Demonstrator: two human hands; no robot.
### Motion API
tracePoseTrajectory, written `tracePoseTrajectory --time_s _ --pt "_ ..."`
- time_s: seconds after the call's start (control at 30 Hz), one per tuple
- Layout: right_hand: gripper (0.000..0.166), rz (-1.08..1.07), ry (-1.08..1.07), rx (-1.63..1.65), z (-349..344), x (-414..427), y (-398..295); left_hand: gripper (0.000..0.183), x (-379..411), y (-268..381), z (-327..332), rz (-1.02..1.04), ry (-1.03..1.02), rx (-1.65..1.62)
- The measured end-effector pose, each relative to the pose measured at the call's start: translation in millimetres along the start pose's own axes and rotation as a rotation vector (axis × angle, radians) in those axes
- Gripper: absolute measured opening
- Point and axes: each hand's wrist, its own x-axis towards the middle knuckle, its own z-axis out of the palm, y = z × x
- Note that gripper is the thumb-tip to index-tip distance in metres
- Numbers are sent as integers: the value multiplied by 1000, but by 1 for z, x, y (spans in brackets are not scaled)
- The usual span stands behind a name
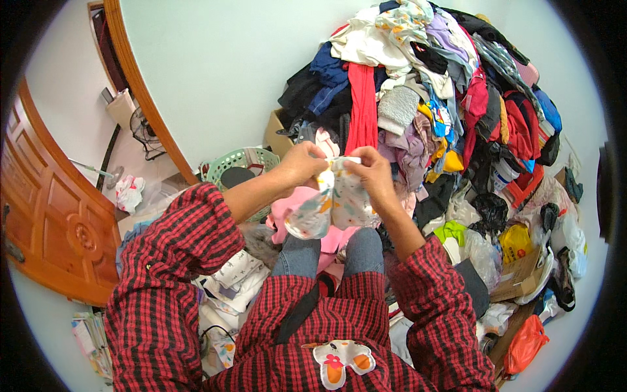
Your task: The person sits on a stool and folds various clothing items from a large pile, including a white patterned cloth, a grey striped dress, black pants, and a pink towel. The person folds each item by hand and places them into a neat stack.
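Observation:
My left hand (pixel 306 166) and my right hand (pixel 370 171) hold up a white garment with a yellow, orange and green print (pixel 350 198) by its upper edge, one hand on each side. The garment hangs down in two parts, possibly legs, above my knees. Beneath it, pink cloth (pixel 343 238) lies between and beyond my denim-covered knees. Just past my hands, a long red cloth (pixel 361 108) hangs from a tall heap of mixed clothes (pixel 416 54).
A green plastic basket (pixel 220 169) stands at the left beyond my forearm. Folded white clothes (pixel 235 274) lie beside my leg. Plastic bags, a cardboard box (pixel 517 277) and a red-orange bag (pixel 525 345) crowd the right side. A wooden door (pixel 68 210) stands open at the left.

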Motion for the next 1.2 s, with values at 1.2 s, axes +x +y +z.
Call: tracePoseTrajectory --time_s 1.2 --pt "14 107 -747 -282 100 -49 104 35 -208 -49 -164 226 394 694"
